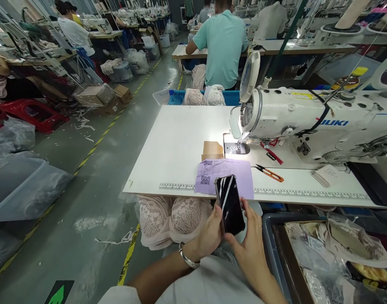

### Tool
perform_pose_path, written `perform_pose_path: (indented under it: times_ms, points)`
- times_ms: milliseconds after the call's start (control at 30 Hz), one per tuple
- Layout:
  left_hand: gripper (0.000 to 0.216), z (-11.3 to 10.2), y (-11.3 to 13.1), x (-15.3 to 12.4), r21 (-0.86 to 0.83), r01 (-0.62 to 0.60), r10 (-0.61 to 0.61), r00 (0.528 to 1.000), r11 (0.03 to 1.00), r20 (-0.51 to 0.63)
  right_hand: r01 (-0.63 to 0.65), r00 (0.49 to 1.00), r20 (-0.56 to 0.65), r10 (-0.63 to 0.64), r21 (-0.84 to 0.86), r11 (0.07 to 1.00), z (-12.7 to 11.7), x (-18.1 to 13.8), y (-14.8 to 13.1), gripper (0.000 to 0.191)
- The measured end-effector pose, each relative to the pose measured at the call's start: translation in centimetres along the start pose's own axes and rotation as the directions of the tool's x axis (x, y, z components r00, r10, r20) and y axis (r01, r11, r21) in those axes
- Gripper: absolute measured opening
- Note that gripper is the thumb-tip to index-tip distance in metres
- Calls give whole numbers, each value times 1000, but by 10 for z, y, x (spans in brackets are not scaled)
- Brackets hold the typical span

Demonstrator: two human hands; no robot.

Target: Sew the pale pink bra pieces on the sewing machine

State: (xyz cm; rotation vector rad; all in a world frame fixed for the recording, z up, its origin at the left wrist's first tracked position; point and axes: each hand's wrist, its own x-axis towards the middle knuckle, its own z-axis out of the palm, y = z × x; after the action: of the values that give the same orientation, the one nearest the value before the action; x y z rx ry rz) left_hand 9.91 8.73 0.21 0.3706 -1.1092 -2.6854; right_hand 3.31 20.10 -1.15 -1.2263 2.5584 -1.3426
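The white desk (pixel 181 143) fills the middle of your view, its near edge printed with a ruler scale, and the white sewing machine (pixel 307 120) stands on its right half with its needle end toward the centre. Below the near edge hangs a pile of pale pink lace garments (pixel 171 219), and to your right sits a bin (pixel 276 240) of bagged pieces. On the desk a lilac paper sheet (pixel 241 177) with QR codes lies at the near edge, a tan card (pixel 212 150) just behind it, and orange thread snips (pixel 271 173) to its right. You hold a dark phone (pixel 230 204) in front of you, just below the desk edge and overlapping the lilac sheet in the view. Its long axis runs near to far, tilted slightly left at the top, the top end pointing toward the desk and the screen facing you. Your left hand (pixel 209 236) has its grip closed around the phone's lower left edge, a silver bracelet (pixel 187 257) at the wrist. Your right hand (pixel 250 242) supports the lower right corner, fingers curled against it.
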Motion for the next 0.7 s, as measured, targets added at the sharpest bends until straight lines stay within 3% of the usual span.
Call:
perform_pose_path:
  times_ms: [133, 267, 400, 533, 600, 700]
  points:
    - [65, 3, -10, 12, 81, -7, 6, 1000, 997, 13, -118, 993, -24, 117, -48, 992, 3, 1, 6, 83]
    - [66, 6, -14, 20, 130, -32, 12, 988, 991, 157, -182, 980, -104, 171, -106, 978, -9, 15, 29, 87]
    - [59, 3, -5, 13, 248, -109, 46, 968, 963, 248, -315, 933, -272, 236, -297, 901, -49, 64, 72, 90]
    - [44, -11, 8, -4, 342, -106, 13, 965, 934, 262, -474, 880, -286, 379, -487, 733, -88, 129, 112, 94]
    - [41, -21, 13, -14, 398, -91, -12, 968, 913, 250, -490, 871, -277, 406, -551, 675, -95, 154, 125, 93]
    - [38, -37, 21, -29, 474, -47, -63, 975, 879, 214, -443, 896, -276, 348, -607, 660, -89, 176, 138, 87]
